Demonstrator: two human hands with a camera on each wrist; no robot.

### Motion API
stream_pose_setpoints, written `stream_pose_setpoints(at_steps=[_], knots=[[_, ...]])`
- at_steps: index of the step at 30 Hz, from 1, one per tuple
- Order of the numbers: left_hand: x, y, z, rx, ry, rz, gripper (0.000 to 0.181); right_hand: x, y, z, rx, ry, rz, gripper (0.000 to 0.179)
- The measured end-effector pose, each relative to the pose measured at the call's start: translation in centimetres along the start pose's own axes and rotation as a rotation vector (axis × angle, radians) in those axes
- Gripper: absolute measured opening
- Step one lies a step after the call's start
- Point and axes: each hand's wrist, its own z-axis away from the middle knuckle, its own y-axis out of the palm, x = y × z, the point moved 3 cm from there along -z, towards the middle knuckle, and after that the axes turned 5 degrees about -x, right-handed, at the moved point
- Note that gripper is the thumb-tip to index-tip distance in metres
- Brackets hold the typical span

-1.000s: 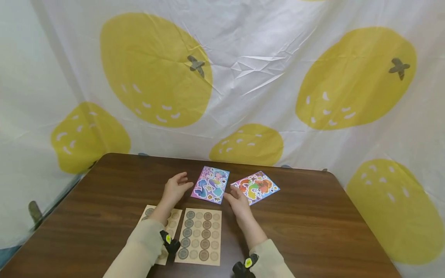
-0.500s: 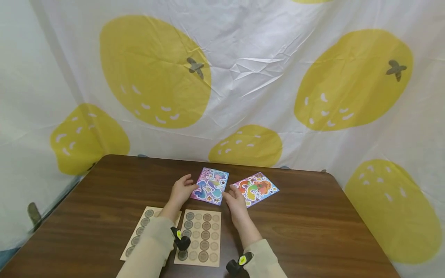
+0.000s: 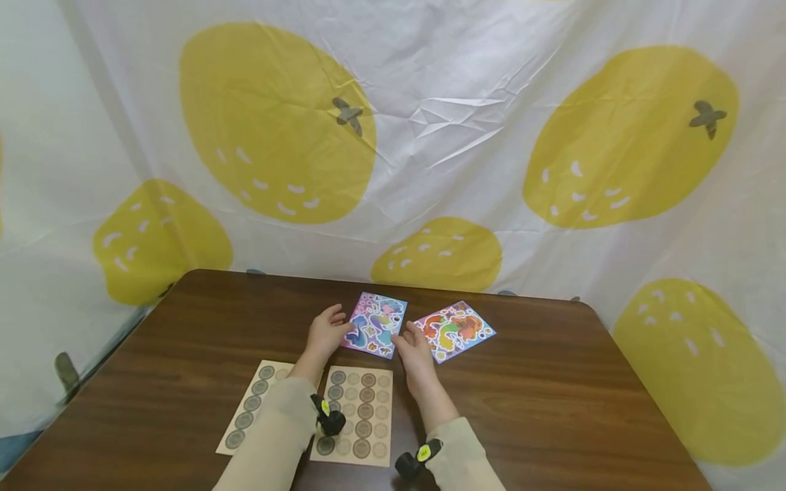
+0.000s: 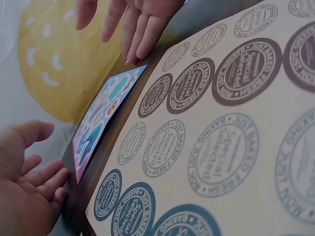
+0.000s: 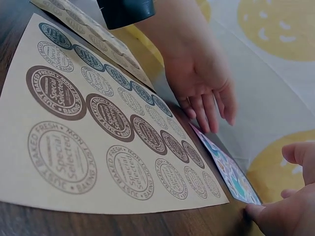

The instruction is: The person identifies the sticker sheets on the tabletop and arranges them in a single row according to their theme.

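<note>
A purple and blue sticker sheet [image 3: 376, 324] lies flat near the back of the table, between both hands. My left hand [image 3: 327, 334] is at its left edge, with relaxed fingers and the thumb nearest the sheet. At the opposite edge is my right hand [image 3: 415, 351], fingers loosely bent; in the right wrist view a fingertip is at the sheet's corner, though whether it touches cannot be told. Just right of that hand lies a second sticker sheet [image 3: 457, 331] with orange and green figures, its left corner partly hidden by the fingers.
Two tan sheets of round "Special Selected" labels lie closer to the person: one tan sheet [image 3: 382, 436] between the forearms, another tan sheet [image 3: 245, 409] partly under the left sleeve. The brown table [image 3: 540, 395] ends at a fruit-print curtain [image 3: 448, 170] behind.
My left hand has moved right, up to the purple and blue sheet's left edge, uncovering more of the left tan sheet. My right hand has shifted slightly left. The sticker sheets appear unmoved.
</note>
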Motion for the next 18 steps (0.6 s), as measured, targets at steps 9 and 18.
stream_pose_setpoints(at_steps=[9, 18], knots=[[-0.23, 0.3, 0.22, 0.017, 0.013, -0.007, 0.06, 0.22, 0.24, -0.21, 0.043, 0.023, -0.052, 0.066], [-0.16, 0.59, 0.38, 0.049, 0.017, -0.019, 0.059, 0.11, 0.59, -0.47, 0.102, 0.061, -0.084, 0.067]])
